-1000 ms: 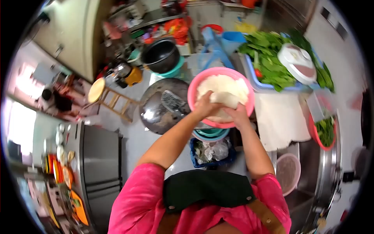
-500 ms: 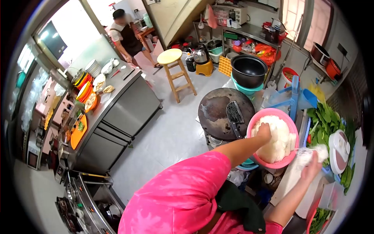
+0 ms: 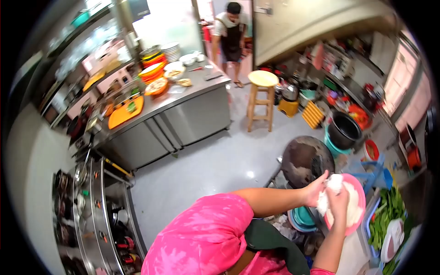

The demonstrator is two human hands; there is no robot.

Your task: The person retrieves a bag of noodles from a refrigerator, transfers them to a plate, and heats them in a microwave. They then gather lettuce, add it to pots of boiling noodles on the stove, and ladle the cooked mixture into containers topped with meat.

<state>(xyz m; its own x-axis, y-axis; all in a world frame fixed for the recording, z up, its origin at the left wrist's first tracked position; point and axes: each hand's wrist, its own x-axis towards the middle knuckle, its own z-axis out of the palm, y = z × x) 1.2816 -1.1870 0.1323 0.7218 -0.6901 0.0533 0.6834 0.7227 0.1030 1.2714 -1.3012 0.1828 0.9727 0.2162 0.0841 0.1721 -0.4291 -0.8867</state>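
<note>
My left hand and my right hand meet over the near-left side of a pink basin. Between them is a white, stringy clump of what look like rice noodles, gripped by the fingers of both hands. Some of the white mass hangs below the left fingers. More white noodles fill the basin. Just beyond the left hand is a round dark board, with a blurred black cleaver lying on it.
Leafy greens lie in a blue crate at the right, beside a white-and-brown kitchen scale. A black pot and a wooden stool stand farther off. A person is in the doorway, past a steel counter.
My right hand has moved left with its white clump to join my left hand, which has lifted out of the basin. The view has turned left; the person in the doorway now faces this way.
</note>
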